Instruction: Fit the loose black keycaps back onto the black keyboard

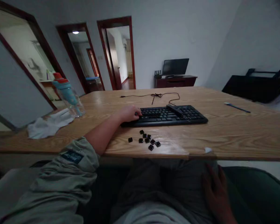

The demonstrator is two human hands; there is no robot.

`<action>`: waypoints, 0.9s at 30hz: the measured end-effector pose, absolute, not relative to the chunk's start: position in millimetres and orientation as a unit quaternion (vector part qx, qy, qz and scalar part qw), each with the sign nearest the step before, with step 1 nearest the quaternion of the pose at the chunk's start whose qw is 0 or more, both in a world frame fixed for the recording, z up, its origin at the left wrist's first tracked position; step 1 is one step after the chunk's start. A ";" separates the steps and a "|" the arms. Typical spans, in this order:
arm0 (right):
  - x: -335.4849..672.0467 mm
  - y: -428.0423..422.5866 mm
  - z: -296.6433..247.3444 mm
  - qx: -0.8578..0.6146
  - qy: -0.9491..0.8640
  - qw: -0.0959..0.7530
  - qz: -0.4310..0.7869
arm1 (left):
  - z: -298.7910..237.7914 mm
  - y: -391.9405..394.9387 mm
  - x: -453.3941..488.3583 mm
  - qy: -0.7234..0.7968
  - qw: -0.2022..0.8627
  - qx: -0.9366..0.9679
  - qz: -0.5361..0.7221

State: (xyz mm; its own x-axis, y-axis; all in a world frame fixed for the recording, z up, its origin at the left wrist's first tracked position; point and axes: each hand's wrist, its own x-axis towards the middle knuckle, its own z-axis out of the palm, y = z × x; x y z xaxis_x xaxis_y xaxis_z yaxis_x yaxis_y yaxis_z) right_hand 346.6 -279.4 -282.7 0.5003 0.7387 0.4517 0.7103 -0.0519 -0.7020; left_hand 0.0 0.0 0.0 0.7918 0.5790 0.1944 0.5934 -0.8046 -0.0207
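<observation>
A black keyboard (158, 121) lies across the middle of the wooden table, with several keys off its left part. My left hand (130, 114) rests at its left end, fingers curled closed over the keys; whether anything small is pinched in them is hidden. On top of the keyboard's right part lies a dark tool (175, 110) with thin wire prongs. Several loose black keycaps (147, 140) are scattered between the keyboard and the table's near edge. Below the table, my right hand (216, 189) lies flat on my thigh, its fingers stretched out and holding nothing.
Behind the keyboard runs its cable (157, 95), partly bundled. A clear bottle (68, 96) with a red and blue lid stands at the left beside a white cloth (50, 123). A thin brush-like stick (237, 107) lies at the right, and a white scrap (208, 150) near the front edge.
</observation>
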 end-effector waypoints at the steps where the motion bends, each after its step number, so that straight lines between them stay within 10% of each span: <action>1: 345.6 -279.3 -282.2 -0.726 -0.498 0.473 0.016 | 0.4 -0.9 0.4 -0.315 0.044 -0.944 -0.087; 27: 346.2 -277.1 -281.8 -0.720 -0.506 0.475 0.007 | 1.4 -20.4 -2.3 -0.338 0.049 -0.935 -0.095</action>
State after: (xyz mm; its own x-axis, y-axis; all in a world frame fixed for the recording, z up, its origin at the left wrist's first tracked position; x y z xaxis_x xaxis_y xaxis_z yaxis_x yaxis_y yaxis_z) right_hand 346.2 -277.1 -281.8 0.4872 0.7357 0.4706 0.7217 -0.0358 -0.6912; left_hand -2.3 -20.4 1.4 0.7540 0.6223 0.2102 0.6410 -0.7670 -0.0287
